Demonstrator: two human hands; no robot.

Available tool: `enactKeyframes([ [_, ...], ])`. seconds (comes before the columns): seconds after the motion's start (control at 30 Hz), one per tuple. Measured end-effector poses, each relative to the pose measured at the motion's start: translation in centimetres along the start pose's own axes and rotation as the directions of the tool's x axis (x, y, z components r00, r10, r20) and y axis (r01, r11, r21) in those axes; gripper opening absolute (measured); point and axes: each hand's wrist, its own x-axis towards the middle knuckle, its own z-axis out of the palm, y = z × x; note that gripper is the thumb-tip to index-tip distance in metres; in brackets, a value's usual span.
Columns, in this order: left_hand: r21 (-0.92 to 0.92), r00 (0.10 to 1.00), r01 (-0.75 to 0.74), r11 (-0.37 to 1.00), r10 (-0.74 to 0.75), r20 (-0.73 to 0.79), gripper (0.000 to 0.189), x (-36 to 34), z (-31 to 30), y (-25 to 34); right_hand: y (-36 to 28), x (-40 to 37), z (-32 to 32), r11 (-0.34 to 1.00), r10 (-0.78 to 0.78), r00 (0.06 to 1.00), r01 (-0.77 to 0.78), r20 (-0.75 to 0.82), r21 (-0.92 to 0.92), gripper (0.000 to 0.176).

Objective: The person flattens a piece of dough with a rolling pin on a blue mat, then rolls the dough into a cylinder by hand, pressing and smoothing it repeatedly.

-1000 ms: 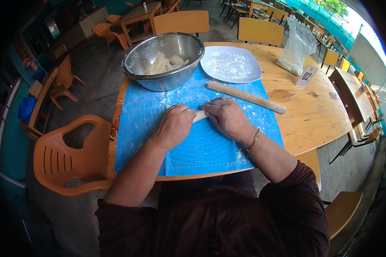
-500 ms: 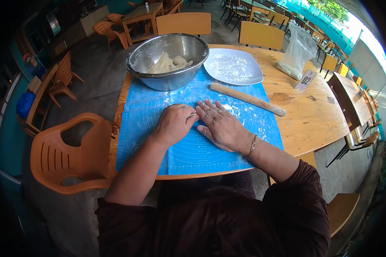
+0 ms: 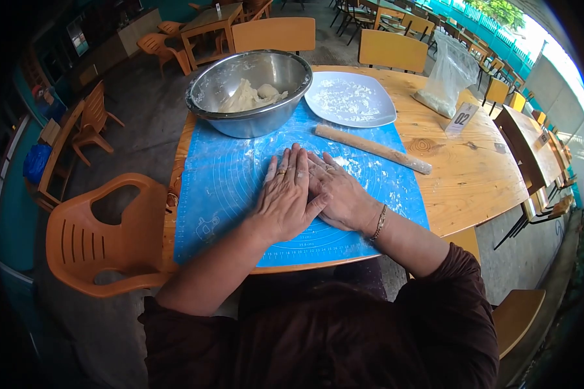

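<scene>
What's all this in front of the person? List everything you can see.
table: one, wood, centre
mat: one, blue, on table
bowl: one, steel, mat's far edge
dough: one lump, pale, in bowl
plate: one, white, right of bowl
rolling pin: one, wood, across mat's right edge
bag: one, clear, table's far right
sign: one, white, beside bag
chair: one, orange, left of table
left hand: one, flat on mat
right hand: one, flat on mat, beside left

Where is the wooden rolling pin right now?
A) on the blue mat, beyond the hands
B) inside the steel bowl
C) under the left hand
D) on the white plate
A: the rolling pin lies on the blue mat, beyond the right hand, untouched.
</scene>
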Motion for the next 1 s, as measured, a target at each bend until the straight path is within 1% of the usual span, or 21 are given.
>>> enactKeyframes([
  [0.03, -0.006, 1.0, 0.016, 1.0, -0.016, 0.022, 0.106, 0.4, 0.2, -0.5, 0.5, 0.7, 0.2, 1.0, 0.003, 0.999, -0.002, 0.036, -0.017, 0.065],
  [0.07, -0.004, 1.0, 0.015, 1.0, -0.015, 0.022, 0.106, 0.8, 0.1, -0.8, 0.8, 1.2, 0.2, 0.999, 0.005, 0.998, -0.003, 0.07, -0.034, 0.068],
  [0.13, -0.032, 0.997, 0.064, 0.997, -0.063, 0.034, 0.11, 1.1, -0.1, -1.0, 1.1, 1.5, 0.0, 1.0, 0.01, 0.997, -0.008, 0.082, -0.021, 0.068],
  [0.17, -0.03, 0.997, 0.065, 0.997, -0.064, 0.034, 0.11, 1.0, 0.0, -1.0, 1.1, 1.6, 0.0, 1.0, 0.014, 0.995, -0.013, 0.096, -0.008, 0.067],
  [0.23, 0.008, 0.997, 0.059, 0.998, -0.059, 0.057, 0.113, 0.5, 0.1, -0.7, 0.6, 0.9, -0.3, 1.0, 0.019, 0.995, -0.018, 0.099, -0.011, 0.067],
  [0.27, 0.009, 0.997, 0.059, 0.998, -0.06, 0.056, 0.113, 0.1, -0.1, -0.2, 0.3, 0.4, -0.5, 1.0, 0.026, 0.994, -0.025, 0.103, -0.016, 0.067],
  [0.33, 0.212, 0.988, -0.028, 0.977, -0.006, 0.156, 0.111, -0.8, -0.8, 1.0, -0.3, -0.8, -0.8, 1.0, 0.024, 0.995, -0.023, 0.1, -0.012, 0.066],
  [0.37, 0.205, 0.992, -0.038, 0.978, 0.013, 0.122, 0.115, -1.0, -0.6, 1.2, -0.4, -1.2, -0.9, 1.0, 0.027, 0.995, -0.027, 0.1, -0.006, 0.066],
  [0.4, 0.203, 0.992, -0.038, 0.979, 0.013, 0.124, 0.115, -0.9, -0.4, 1.1, -0.3, -1.2, -0.8, 1.0, 0.029, 0.994, -0.028, 0.103, -0.004, 0.066],
  [0.5, 0.231, 0.993, -0.005, 0.973, -0.023, 0.115, 0.114, 0.2, -0.2, 0.3, 0.7, -0.4, -0.5, 1.0, 0.01, 0.997, -0.01, 0.079, 0.001, 0.066],
  [0.57, 0.217, 0.991, 0.072, 0.973, -0.095, 0.097, 0.112, 0.9, -0.1, -0.3, 1.2, 0.4, -0.1, 1.0, 0.011, 0.998, -0.011, 0.057, -0.001, 0.066],
  [0.67, 0.253, 0.985, 0.088, 0.963, -0.122, 0.12, 0.111, 0.8, -0.2, -0.5, 1.4, 0.4, -0.1, 1.0, 0.023, 0.997, -0.024, 0.075, 0.006, 0.066],
  [0.7, 0.256, 0.985, 0.089, 0.963, -0.123, 0.119, 0.111, 0.5, -0.3, -0.2, 1.1, 0.1, -0.3, 1.0, 0.021, 0.997, -0.022, 0.072, 0.006, 0.066],
  [0.77, 0.274, 0.991, -0.006, 0.962, -0.03, 0.129, 0.111, -0.3, -0.5, 0.5, 0.3, -0.8, -0.8, 0.997, 0.055, 0.992, -0.048, 0.114, -0.068, 0.066],
  [0.87, 0.267, 0.99, -0.003, 0.964, -0.035, 0.137, 0.11, 0.0, -0.3, 0.5, 0.3, -1.0, -0.9, 0.997, 0.058, 0.993, -0.052, 0.104, -0.064, 0.065],
  [0.9, 0.227, 0.971, 0.072, 0.971, -0.12, 0.207, 0.121, 0.7, -0.6, 0.6, 0.5, -0.8, -0.8, 0.996, 0.062, 0.993, -0.055, 0.103, -0.065, 0.065],
  [0.93, 0.228, 0.972, 0.068, 0.971, -0.117, 0.206, 0.121, 1.2, -0.7, 0.3, 0.9, -0.4, -0.5, 0.998, 0.062, 0.994, -0.06, 0.086, -0.023, 0.064],
  [0.97, 0.223, 0.967, 0.101, 0.97, -0.148, 0.207, 0.12, 1.6, -0.5, -0.1, 1.4, 0.1, -0.4, 0.998, 0.061, 0.996, -0.063, 0.069, 0.019, 0.063],
  [1.0, 0.219, 0.961, 0.135, 0.966, -0.181, 0.207, 0.12, 1.8, -0.4, -0.5, 2.0, 0.4, -0.4, 0.998, 0.06, 0.996, -0.061, 0.067, 0.017, 0.063],
])
